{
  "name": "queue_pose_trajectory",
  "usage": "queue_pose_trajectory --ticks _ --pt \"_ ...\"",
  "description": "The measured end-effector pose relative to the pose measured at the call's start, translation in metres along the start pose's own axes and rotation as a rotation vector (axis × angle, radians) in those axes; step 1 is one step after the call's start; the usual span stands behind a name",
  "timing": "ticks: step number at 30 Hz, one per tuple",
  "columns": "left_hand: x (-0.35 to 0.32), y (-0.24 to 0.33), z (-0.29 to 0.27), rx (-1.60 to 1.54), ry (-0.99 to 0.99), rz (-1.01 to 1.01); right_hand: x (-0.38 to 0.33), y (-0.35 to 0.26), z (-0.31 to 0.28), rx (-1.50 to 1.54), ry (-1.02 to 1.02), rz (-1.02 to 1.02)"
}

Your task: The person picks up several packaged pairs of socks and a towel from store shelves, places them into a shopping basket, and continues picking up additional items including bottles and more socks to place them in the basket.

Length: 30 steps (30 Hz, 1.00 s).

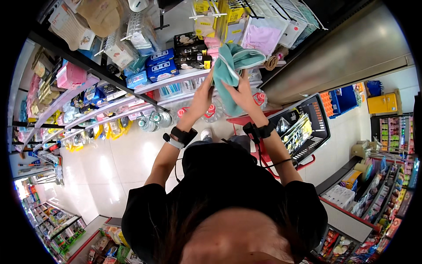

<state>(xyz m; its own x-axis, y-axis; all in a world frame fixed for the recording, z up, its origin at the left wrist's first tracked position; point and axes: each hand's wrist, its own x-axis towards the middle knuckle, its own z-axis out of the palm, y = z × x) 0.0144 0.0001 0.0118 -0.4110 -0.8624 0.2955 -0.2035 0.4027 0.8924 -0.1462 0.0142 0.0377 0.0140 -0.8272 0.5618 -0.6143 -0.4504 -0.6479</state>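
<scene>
A teal cloth (pixel 228 64) with pale edging is bunched and folded over in front of the shelf, held up between both hands. My left hand (pixel 203 97) grips its left side, the fingertips partly hidden behind the fabric. On the right, my right hand (pixel 243 96) is closed on the lower part, with a fold hanging down between the two hands. Just behind the cloth are black and blue boxes (pixel 161 65) on the shelf and a hanging pack with a pink cloth (pixel 262 37).
A black basket (pixel 317 115) with packets inside sits on a red-framed cart at my right. Large clear bottles (pixel 160 119) stand under the shelf. Packaged goods on hooks (pixel 118 50) hang at upper left. A metal column (pixel 338 57) rises to the right.
</scene>
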Motion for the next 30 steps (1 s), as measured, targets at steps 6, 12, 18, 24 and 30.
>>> queue_pose_trajectory --ticks 6,12,18,24,30 --pt "-0.002 0.004 -0.017 0.426 0.031 0.064 0.006 -0.013 -0.015 -0.069 -0.193 0.194" --pt "0.002 0.017 -0.020 -0.006 0.121 0.043 -0.008 0.022 -0.009 0.916 0.009 0.677" --pt "0.001 0.020 -0.020 0.166 -0.018 0.128 0.001 0.027 -0.009 0.092 0.022 0.251" --pt "0.001 0.017 -0.043 0.257 -0.274 0.071 0.009 0.025 -0.040 -0.315 -0.246 0.162" --pt "-0.003 0.009 -0.051 0.028 -0.350 -0.166 0.012 0.055 -0.060 -0.221 -0.290 0.130"
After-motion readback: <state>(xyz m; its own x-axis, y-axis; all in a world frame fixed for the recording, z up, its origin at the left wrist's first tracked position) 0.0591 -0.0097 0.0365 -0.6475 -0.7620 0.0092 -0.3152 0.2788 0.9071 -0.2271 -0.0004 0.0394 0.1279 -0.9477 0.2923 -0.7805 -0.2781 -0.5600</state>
